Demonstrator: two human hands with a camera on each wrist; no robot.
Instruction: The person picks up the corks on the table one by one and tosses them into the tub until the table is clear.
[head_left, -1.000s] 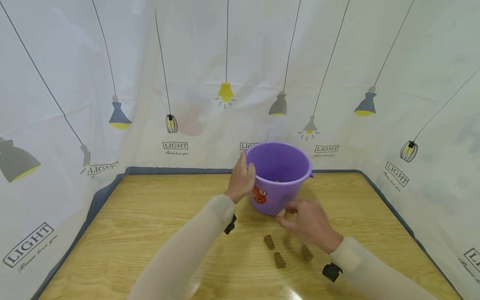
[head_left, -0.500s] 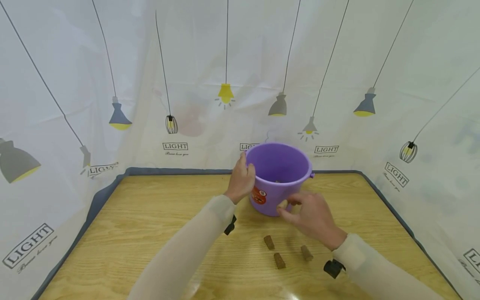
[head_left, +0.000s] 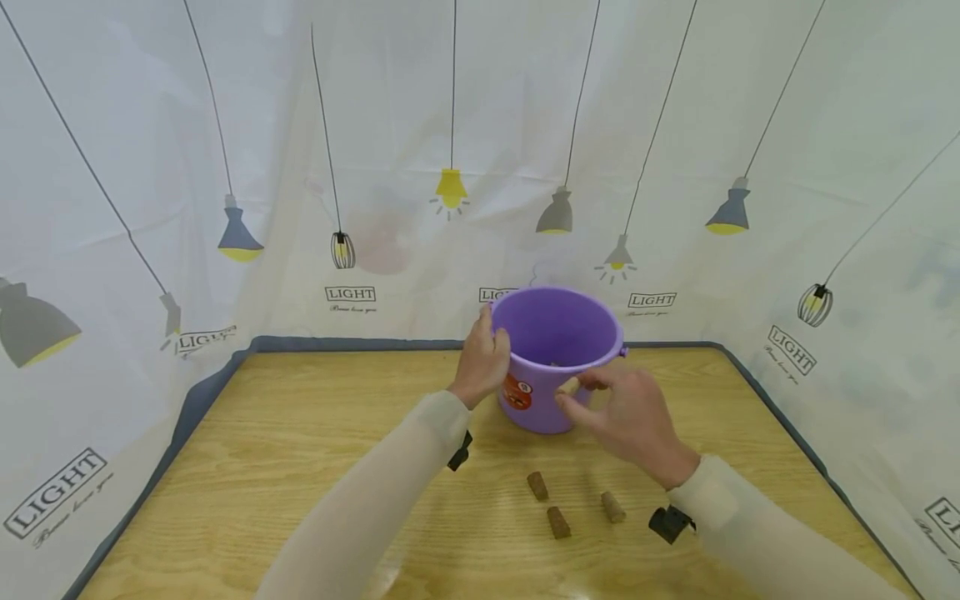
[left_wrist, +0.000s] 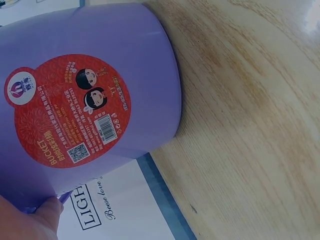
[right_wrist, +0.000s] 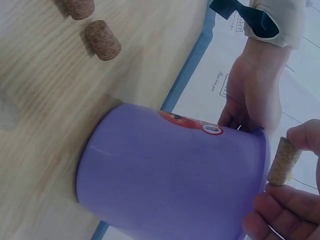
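A purple bucket [head_left: 543, 410] with a red sticker [left_wrist: 75, 110] stands upright on the table. My left hand [head_left: 482, 360] grips its rim on the left side. Between thumb and fingertips, my right hand [head_left: 637, 423] pinches a tapered cork [right_wrist: 284, 161], held just outside the bucket's near right wall, below the rim in the head view. Three more corks lie on the wood in front of the bucket: one nearest it [head_left: 537, 486], a cork closer to me [head_left: 558, 522] and a paler cork [head_left: 612, 507] to the right. Something small shows inside the bucket, mostly hidden by the rim.
The wooden table [head_left: 315, 450] ends at a blue-grey border [head_left: 360, 342], where a white cloth printed with lamps [head_left: 405, 125] rises on three sides. A knob [head_left: 623, 352] sticks out from the bucket's right rim.
My right hand has risen along the bucket's near wall toward the rim with the cork in its fingers. My left hand and the bucket have stayed in place.
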